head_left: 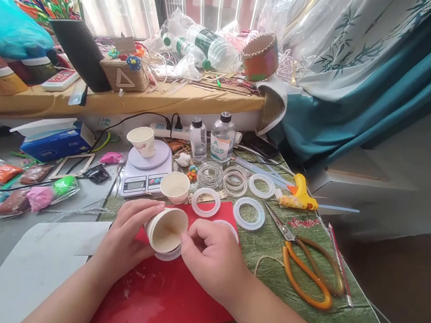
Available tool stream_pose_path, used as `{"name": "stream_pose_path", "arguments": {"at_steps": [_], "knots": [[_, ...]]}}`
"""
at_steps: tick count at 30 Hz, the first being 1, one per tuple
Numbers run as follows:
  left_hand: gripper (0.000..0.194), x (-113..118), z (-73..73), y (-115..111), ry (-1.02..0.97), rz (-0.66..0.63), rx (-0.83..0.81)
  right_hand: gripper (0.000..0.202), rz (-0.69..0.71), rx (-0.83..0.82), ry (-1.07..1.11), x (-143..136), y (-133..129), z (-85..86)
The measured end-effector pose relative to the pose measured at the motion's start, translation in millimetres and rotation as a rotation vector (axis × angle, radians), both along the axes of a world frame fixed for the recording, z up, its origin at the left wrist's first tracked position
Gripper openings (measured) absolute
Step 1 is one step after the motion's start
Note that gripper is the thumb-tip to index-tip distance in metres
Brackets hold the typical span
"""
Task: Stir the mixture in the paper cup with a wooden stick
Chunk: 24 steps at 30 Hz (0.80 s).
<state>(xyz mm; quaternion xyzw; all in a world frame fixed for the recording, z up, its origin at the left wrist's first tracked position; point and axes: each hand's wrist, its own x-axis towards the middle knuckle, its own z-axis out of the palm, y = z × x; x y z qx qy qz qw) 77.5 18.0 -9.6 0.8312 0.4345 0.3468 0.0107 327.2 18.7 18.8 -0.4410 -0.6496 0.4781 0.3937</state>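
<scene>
My left hand [129,235] is wrapped round a paper cup [161,235], which tilts so that its mouth faces me. At the cup's right rim, my right hand [212,253] is closed in a pinch. A faint brownish streak shows inside the cup near those fingertips, but what they hold is too small to make out. Beneath the cup, a whitish translucent ring mold [169,255] partly shows on the red mat [161,304]. Another ring mold [225,227] is half hidden behind my right hand. Just beyond, a second paper cup [175,188] stands upright.
A kitchen scale [144,172] carries another paper cup [141,141]. Two clear bottles [222,138] stand behind several rings [249,213]. Orange-handled scissors [313,268] and a yellow glue gun [300,193] lie on the right. Bagged colored clay [40,197] is at left, below a cluttered ledge [193,93].
</scene>
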Motion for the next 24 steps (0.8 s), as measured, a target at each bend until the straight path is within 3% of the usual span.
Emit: {"name": "stream_pose_path", "arguments": {"at_steps": [4, 8, 10, 20, 24], "knots": [[0.057, -1, -4.6, 1, -0.025, -0.006, 0.007, 0.028, -0.031, 0.05, -0.029, 1, 2, -0.8], [0.053, -3, -11.4, 2, -0.047, -0.004, 0.022, 0.028, 0.065, -0.045, -0.012, 0, 2, -2.4], [0.054, -4, -12.8, 1, -0.046, -0.004, 0.015, 0.028, 0.012, -0.038, -0.014, -1, 2, -2.8], [0.053, -4, -13.1, 0, -0.05, 0.004, 0.005, 0.029, 0.013, -0.046, -0.023, 0, 3, -1.7], [0.055, -3, -7.1, 0, -0.042, -0.006, -0.007, 0.03, -0.022, 0.041, -0.049, 1, 4, -1.3]]}}
